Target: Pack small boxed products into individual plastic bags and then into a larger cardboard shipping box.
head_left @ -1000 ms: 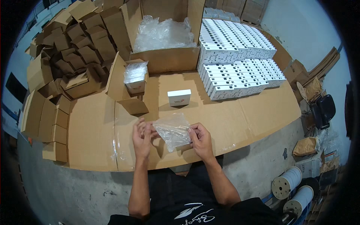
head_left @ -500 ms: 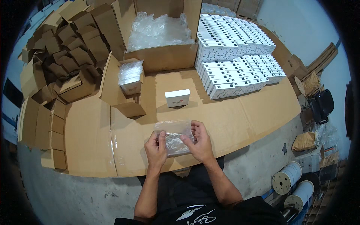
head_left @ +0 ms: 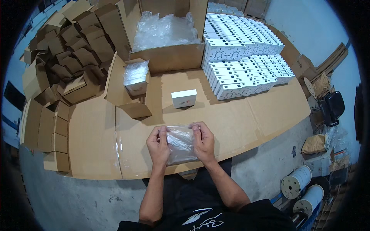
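Left hand [head_left: 158, 148]: closed on the bag [head_left: 180, 144] at its far left corner, thumb on top.
Right hand [head_left: 203, 143]: closed on the far right corner in the same way.
Bag: held taut between both hands, above the near part of the table [head_left: 92, 142]; whether its mouth is parted cannot be told. The film could be torn if pulled too hard sideways; a corner could be lost if a thumb slips.
White box [head_left: 184, 99]: stood on edge beyond the bag, apart from it; it could be toppled if brushed by a hand.
Small carton [head_left: 133, 111]: placed left of the white box, its near flap folded out; the flap could be caught by the left hand if swung wide.
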A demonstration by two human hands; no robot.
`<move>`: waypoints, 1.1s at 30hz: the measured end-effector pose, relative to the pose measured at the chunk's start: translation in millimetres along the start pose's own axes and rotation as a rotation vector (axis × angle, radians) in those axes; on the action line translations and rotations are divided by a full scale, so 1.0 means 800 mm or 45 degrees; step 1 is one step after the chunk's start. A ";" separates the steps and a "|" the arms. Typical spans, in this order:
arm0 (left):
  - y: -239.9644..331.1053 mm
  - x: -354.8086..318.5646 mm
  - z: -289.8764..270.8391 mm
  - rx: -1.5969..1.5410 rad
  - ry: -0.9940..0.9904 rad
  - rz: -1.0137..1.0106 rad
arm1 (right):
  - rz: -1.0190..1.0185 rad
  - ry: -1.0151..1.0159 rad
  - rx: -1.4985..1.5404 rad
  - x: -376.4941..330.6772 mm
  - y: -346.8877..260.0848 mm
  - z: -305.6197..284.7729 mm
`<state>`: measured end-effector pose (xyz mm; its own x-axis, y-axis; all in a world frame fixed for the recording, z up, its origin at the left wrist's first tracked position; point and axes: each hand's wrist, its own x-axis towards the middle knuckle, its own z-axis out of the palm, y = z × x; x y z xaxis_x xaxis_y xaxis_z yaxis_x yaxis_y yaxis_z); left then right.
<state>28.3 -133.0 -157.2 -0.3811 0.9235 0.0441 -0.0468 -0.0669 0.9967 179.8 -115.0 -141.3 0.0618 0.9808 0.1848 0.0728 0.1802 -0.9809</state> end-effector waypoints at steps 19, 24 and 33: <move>-0.007 -0.016 0.005 -0.089 -0.405 -0.053 | 0.015 0.019 -0.029 0.009 0.023 -0.019; 0.003 -0.022 0.008 0.026 -0.290 0.069 | -0.518 0.055 -0.423 0.039 -0.037 -0.043; -0.006 -0.022 0.007 0.133 -0.249 0.092 | -0.997 -0.349 -0.792 0.060 -0.035 -0.049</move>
<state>40.6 -146.4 -162.7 -0.1934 0.9740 0.1183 0.0736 -0.1058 0.9917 219.6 -76.3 -102.5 -0.4475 0.6024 0.6609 0.5008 0.7811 -0.3729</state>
